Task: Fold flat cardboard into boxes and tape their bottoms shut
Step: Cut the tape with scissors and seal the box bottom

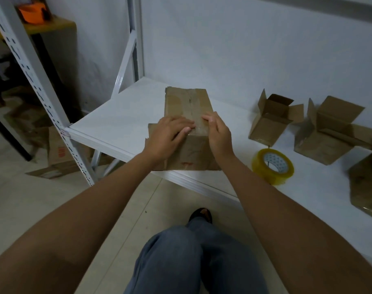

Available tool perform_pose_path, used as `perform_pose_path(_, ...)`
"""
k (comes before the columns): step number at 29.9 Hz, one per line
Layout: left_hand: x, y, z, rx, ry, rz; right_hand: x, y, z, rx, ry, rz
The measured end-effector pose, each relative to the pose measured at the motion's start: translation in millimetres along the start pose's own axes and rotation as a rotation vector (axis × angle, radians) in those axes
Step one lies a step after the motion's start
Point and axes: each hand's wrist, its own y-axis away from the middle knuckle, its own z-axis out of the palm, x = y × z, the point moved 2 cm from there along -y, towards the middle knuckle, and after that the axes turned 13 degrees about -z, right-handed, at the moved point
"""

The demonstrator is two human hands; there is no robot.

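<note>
Bare shelf [121, 122] left of box [188, 102]; tape roll [273, 164] and 2 open boxes [272, 119] crowd right.

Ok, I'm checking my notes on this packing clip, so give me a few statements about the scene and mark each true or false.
1. Both hands rest on the taped cardboard box. True: the left hand and right hand lie on its near end, over the tape seam.
2. The roll of clear packing tape sits on top of that box. False: it stands on the white shelf, to the box's right.
3. The two boxes at the right, the nearer open box and the farther open box, have their flaps open. True.
4. The right hand holds the tape roll. False: it is on the box, apart from the roll.
</note>
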Motion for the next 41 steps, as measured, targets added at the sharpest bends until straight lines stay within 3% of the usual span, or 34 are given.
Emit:
perform_pose_path(3,6,0,13,0.177,0.033,-0.075,2,-2,3,0.090,-0.128,0.073)
perform_pose_path(7,7,-1,33,0.450,0.166,-0.271,7,-5,4,0.092,-0.173,0.092)
perform_pose_path(12,11,-1,44,0.591,0.309,-0.432,9,-6,6,0.118,-0.173,0.089)
perform_pose_path(15,15,6,40,0.472,0.429,-0.402,8,-6,2,0.093,-0.156,0.066)
perform_pose_path(18,-2,15,24,0.137,0.442,-0.365,5,-6,1,0.039,-0.146,0.050)
perform_pose_path(23,-30,2,-30,-0.294,0.120,-0.132,2,-6,0,-0.030,-0.101,0.048)
perform_pose_path(25,-32,-4,-39,-0.385,-0.064,-0.034,3,-6,-2,-0.052,-0.078,0.043)
perform_pose_path(28,-37,-11,-42,-0.341,-0.296,0.177,3,-7,-1,-0.044,-0.058,0.049)
perform_pose_path(32,-46,-7,-31,-0.238,-0.357,0.250,4,-8,2,-0.011,-0.047,0.062)
perform_pose_path(36,-49,1,-10,-0.130,-0.348,0.231,2,-10,3,-0.021,0.007,0.031)
perform_pose_path(41,-37,10,6,-0.041,-0.294,0.050,-2,-10,-8,0.100,0.468,-0.064)
